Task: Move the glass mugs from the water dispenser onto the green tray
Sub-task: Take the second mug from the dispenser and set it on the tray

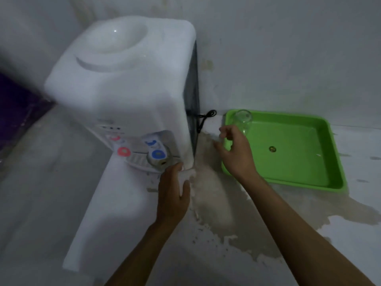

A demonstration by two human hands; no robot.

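Head view, looking down on a white water dispenser (pixel 123 83) standing at the left of a stained worktop (pixel 268 234), with a green tray (pixel 309 178) lying to its right against the back wall. One glass mug (pixel 244 120) stands upright in the tray's rear-left corner, mouth upward, its long axis vertical. A second glass mug (pixel 157 159) appears to sit on the drip tray (pixel 138 162) under the blue tap (pixel 158 154), though blur leaves its outline uncertain.

Right hand (pixel 237 153) hovers over the tray's left edge, just in front of the standing mug and not visibly touching it; its grip is spread, fingers (pixel 223 131) loosely curled with thumb and forefinger apart, holding nothing. Left hand (pixel 173 190) lies at the dispenser's front-right corner, just beside the drip tray, fingers wrapped around a pale blurred shape that cannot be identified; whether it clamps that shape or merely rests there cannot be told.

Judged from this layout, the left hand is the nearer to the mug under the tap, which lies ahead and slightly left of it. The transfer would run rightward across the worktop to the tray's bare centre. Both forearms reach forward, palms turned inward.
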